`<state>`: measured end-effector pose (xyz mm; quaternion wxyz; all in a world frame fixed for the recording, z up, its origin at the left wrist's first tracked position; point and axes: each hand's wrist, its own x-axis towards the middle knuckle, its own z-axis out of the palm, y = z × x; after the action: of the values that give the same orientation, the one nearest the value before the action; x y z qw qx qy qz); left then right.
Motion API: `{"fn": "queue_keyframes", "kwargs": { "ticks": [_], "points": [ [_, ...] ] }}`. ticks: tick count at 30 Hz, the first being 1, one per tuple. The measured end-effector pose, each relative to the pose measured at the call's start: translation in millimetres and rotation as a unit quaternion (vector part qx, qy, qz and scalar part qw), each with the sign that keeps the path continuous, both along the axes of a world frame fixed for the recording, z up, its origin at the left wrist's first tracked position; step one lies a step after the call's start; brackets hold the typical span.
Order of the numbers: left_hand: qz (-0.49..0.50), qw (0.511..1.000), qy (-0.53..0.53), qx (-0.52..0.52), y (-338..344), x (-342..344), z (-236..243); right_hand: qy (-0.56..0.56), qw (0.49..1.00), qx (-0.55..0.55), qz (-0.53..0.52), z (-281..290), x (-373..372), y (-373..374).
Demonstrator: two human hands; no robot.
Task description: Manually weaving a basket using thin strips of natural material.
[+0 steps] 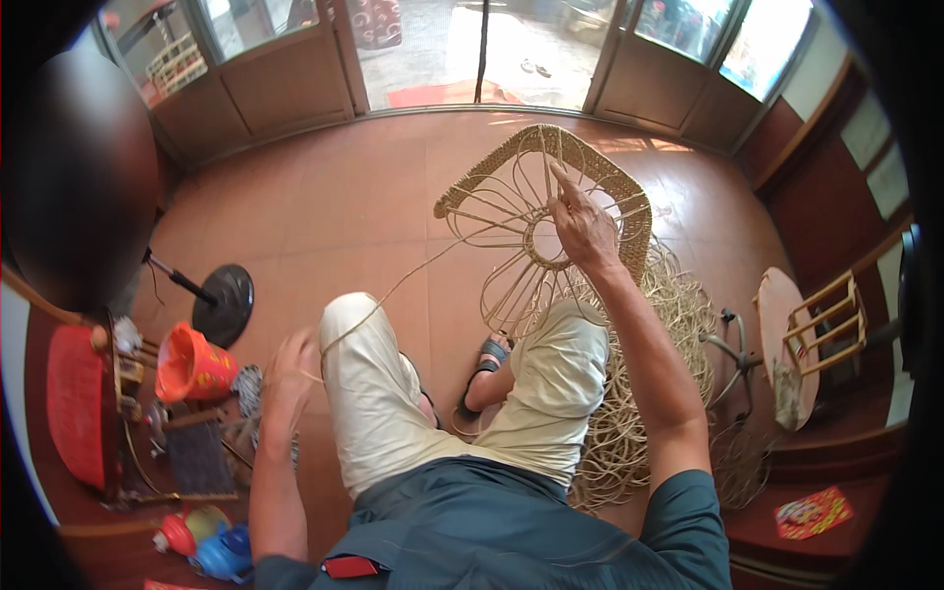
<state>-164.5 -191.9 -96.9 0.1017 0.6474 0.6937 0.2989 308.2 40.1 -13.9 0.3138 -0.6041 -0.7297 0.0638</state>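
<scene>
A half-woven basket frame [544, 243] of thin rods, with a small ring at its centre and a band of tan weaving along its far and right edges, is held up beyond my right knee. My right hand [587, 221] grips its rods near the ring, index finger stretched along them; the fingertips underneath are hidden. From the frame's left side a tan cord [418, 270] runs taut, passing over my left knee. Out beside that knee, my left hand [288, 379] is closed on the cord, its fingers slightly blurred.
A big heap of loose cord [639, 393] lies by my right leg. Further right are a round-topped stool [787, 344] and a metal-legged stand [737, 359]. On the left stand an orange bucket [197, 364], a black round base [223, 305] and a blue toy [224, 553]. Glass doors lie ahead.
</scene>
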Motion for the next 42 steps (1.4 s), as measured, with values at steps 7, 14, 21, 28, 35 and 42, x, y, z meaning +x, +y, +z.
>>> {"fn": "queue_keyframes", "kwargs": {
  "ticks": [7, 14, 21, 28, 35, 42],
  "points": [
    [-0.089, 0.987, -0.133, 0.023, 87.6, 155.8, 39.8, 0.046, 0.988, -0.072, 0.127, 18.3, -20.0, -24.3],
    [-0.080, 0.947, -0.309, -0.042, 88.5, 170.5, 69.8, 0.205, 0.965, -0.044, 0.157, 44.0, -40.6, -13.7],
    [-0.036, 0.974, -0.153, 0.161, 74.3, 153.8, 71.3, 0.240, 0.954, 0.053, 0.169, 37.6, -91.2, -17.9],
    [0.080, 0.918, -0.349, 0.168, 70.7, 143.2, 40.4, 0.363, 0.926, 0.068, 0.080, -26.6, -137.6, -46.4],
    [-0.028, 0.941, -0.208, 0.264, 107.2, 129.2, 47.9, 0.438, 0.899, 0.011, -0.010, -92.3, -134.6, -73.5],
    [-0.085, 0.960, -0.006, 0.266, 166.5, 88.7, 30.1, 0.476, 0.874, -0.091, -0.012, -132.2, -152.8, -145.4]
  ]
}}
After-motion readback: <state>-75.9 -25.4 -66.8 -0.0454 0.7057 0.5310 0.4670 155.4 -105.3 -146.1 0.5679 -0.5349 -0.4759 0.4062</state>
